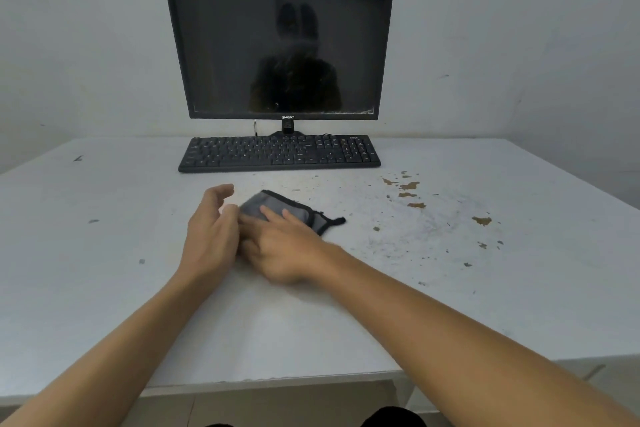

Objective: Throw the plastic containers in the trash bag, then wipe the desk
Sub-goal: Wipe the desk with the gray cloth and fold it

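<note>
I see a white-painted worktop (121, 288), matt and scuffed, its paint chipped to brown at the right. The grey cloth (277, 210) looks soft, black-edged. Monitor (277, 42) screen glossy; keyboard (278, 153) matt black plastic.

The cloth (254, 205) is small and grey, with black edging and a black loop trailing from its right end. It lies bunched and low on the tabletop (104, 253), near the middle, with the straight fingers of the right hand (284, 253) resting on top of it. The tabletop is white and worn, with brown chipped patches and dark specks to the right of the cloth.
</note>
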### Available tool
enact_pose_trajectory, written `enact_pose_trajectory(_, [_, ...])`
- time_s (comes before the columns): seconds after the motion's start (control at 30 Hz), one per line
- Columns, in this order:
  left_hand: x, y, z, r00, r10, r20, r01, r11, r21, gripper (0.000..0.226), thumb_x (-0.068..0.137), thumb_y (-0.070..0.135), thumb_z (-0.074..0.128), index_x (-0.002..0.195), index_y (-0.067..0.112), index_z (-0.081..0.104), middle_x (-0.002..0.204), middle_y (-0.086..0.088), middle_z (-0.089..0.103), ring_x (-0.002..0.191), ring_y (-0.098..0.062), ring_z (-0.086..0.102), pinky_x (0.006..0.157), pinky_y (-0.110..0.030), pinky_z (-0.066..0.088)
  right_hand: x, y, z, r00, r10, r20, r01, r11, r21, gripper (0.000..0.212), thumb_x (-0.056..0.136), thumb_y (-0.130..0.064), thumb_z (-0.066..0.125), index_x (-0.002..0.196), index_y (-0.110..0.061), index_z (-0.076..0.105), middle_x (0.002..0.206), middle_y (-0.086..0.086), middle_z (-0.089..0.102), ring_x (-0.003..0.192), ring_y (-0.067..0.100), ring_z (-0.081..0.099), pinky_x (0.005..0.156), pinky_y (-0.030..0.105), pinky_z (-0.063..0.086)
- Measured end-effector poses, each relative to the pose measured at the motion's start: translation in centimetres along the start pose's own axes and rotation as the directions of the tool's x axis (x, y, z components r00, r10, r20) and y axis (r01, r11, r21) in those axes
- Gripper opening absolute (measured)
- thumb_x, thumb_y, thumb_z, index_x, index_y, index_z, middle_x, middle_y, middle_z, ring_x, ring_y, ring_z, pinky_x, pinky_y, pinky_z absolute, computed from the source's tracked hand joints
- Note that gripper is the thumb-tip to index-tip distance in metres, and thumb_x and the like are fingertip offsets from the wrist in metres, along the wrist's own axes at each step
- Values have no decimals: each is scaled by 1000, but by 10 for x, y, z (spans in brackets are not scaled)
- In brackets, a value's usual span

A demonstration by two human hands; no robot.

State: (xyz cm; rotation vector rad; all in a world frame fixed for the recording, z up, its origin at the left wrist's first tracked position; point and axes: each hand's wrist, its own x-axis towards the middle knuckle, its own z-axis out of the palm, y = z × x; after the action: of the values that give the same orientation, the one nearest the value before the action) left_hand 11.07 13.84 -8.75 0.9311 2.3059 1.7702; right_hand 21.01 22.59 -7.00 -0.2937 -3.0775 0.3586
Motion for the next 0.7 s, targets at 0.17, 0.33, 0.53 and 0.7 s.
enact_pose_trajectory(0.17, [-10,3,3,985,135,106,-153,970,187,50,94,4,43,144,9,43,141,-11,54,129,-25,50,105,-29,36,48,37,-11,988,146,49,-143,988,-60,52,106,-38,20,157,-41,15,168,-10,4,154,29,1,122,55,-3])
enact_pose_trajectory(0.33, [-10,0,1,967,118,226,-182,941,285,50,100,19,38,150,19,36,153,-3,44,136,-25,43,114,-40,32,33,101,-26,924,382,3,-382,924,-16,52,106,-41,11,158,-40,10,168,-9,3,153,31,0,120,60,-6])
enact_pose_trajectory(0.53, [-11,-1,5,927,104,362,-259,872,414,51,101,25,30,152,23,28,152,-1,42,144,-19,33,123,-50,10,-41,123,-33,909,416,6,-416,909,-11,52,106,-36,10,158,-42,10,168,-11,2,154,23,-2,123,53,-4])
enact_pose_trajectory(0.7, [-17,0,6,885,140,444,-358,815,456,50,100,26,29,150,22,27,153,3,39,145,-16,31,123,-48,9,-130,94,-26,974,224,43,-224,975,6,51,109,-29,19,156,-47,10,166,-21,1,152,10,-8,123,43,-8])
